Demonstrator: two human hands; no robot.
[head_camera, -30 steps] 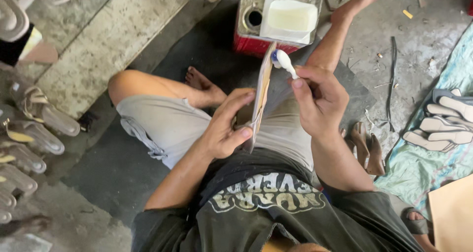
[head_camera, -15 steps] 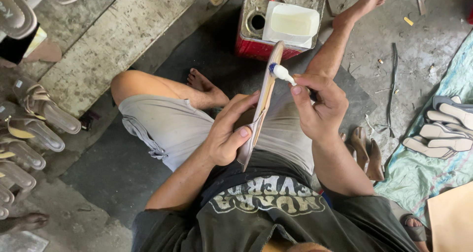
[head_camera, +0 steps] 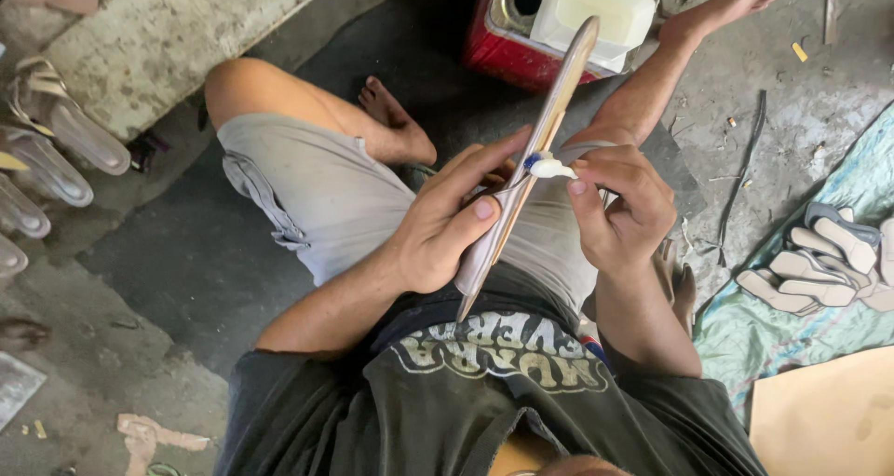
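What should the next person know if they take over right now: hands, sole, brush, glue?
Left hand: holds the shoe sole on edge over the lap.
Right hand: pinches a small brush, its white-coated tip touching the sole's edge about midway.
White tub sits on the red box ahead, within reach.
Done: cannot tell how much edge is coated.
Left: likely the rest of the edge.

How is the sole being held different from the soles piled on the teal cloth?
The held sole stands on edge, gripped by the left hand, while the right hand presses a small brush to it. The piled soles lie flat, overlapping and untouched on the teal cloth. Both are long and slim.
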